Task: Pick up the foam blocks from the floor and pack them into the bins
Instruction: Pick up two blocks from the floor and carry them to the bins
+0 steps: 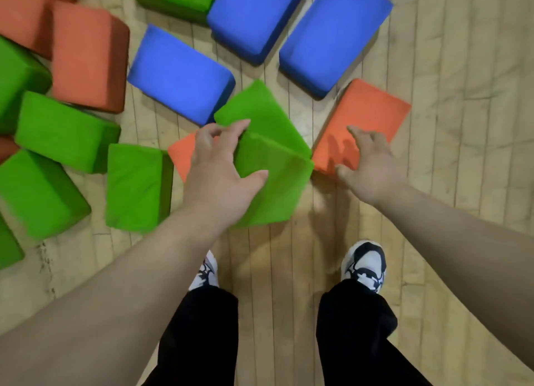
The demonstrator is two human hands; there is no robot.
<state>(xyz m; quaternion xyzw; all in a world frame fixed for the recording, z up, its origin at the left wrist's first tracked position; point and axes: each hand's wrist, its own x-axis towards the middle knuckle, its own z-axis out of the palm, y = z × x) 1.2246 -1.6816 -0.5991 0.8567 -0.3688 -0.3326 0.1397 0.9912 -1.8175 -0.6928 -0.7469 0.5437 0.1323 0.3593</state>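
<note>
Floor (462,125): wooden boards, with foam blocks scattered from 9 to 1 o'clock.
Blue blocks (335,36): we count three, at 12 o'clock.
Green block (277,177): tilted, at centre.
Orange block (367,111): just beside it, at 2 o'clock.
Left hand (216,177): our fingers hook over the Green block's top edge, thumb on its face.
Right hand (372,169): spread wide over the Orange block; whether it touches, we cannot tell.
</note>
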